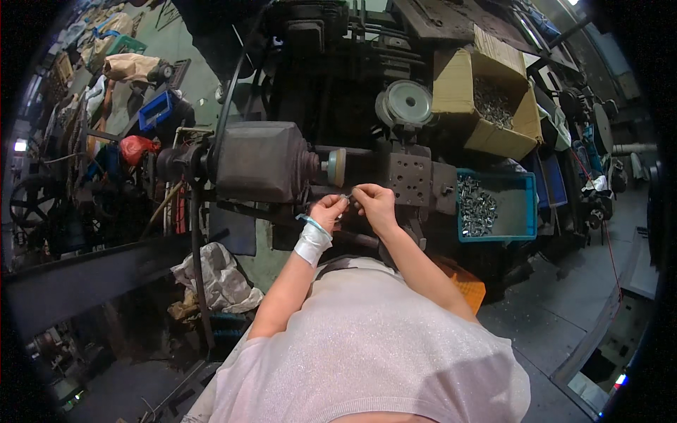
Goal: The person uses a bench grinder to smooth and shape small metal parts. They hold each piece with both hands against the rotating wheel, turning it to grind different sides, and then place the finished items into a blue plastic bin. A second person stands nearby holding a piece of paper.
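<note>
In front of the machine, my left hand [326, 211] and my right hand [377, 204] meet with fingertips pinched together. Between them is a small silvery metal piece [346, 198]; its exact shape is mostly hidden by the fingers. A white wrap and a light blue band circle my left wrist. Just above the hands, a round disc [337, 168] with a teal face and a tan rim sits on the spindle of the dark headstock [257, 162]. To the right of my right hand stands a dark metal block [410, 180] with several holes.
A teal tray [533, 211] at the right holds many small shiny metal pieces [477, 208]. Behind it, an open cardboard box [451, 84] contains more metal parts. A round metal handwheel [409, 103] rises at the back. Crumpled white sacking [220, 278] lies lower left.
</note>
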Demonstrator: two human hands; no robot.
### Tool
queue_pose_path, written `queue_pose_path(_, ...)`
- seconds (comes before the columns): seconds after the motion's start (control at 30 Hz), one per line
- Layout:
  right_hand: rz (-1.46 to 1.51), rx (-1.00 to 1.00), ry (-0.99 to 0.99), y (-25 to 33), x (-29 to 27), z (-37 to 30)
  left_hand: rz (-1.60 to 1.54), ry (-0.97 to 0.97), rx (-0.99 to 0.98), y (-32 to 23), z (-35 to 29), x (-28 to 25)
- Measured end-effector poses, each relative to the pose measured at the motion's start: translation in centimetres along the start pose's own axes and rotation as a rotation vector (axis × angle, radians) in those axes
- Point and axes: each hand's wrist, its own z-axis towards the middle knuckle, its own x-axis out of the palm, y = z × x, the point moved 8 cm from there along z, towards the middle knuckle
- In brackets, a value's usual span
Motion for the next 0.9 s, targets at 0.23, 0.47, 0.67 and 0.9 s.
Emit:
queue_pose_path(0.23, -0.27, -0.167, -0.073, 0.7, 0.5, 2.2, 0.088, -0.141, 0.144, -1.3, 1.2, -0.1)
queue_pose_path(0.47, -0.288, -0.221, -0.128, 0.2, 0.7, 2.9, 0.036, -0.197, 0.089, -0.6, 1.7, -0.8)
queue_pose_path(0.67, -0.339, -0.274, -0.171, 1.4, 0.8, 2.3, -0.014, -0.15, 0.089, -0.3, 2.1, -0.8)
queue_pose_path(0.9, 0.072, -0.071, -0.085, 0.0, 0.0, 1.5, -0.045, -0.043, 0.035, 0.0, 0.6, -0.1)
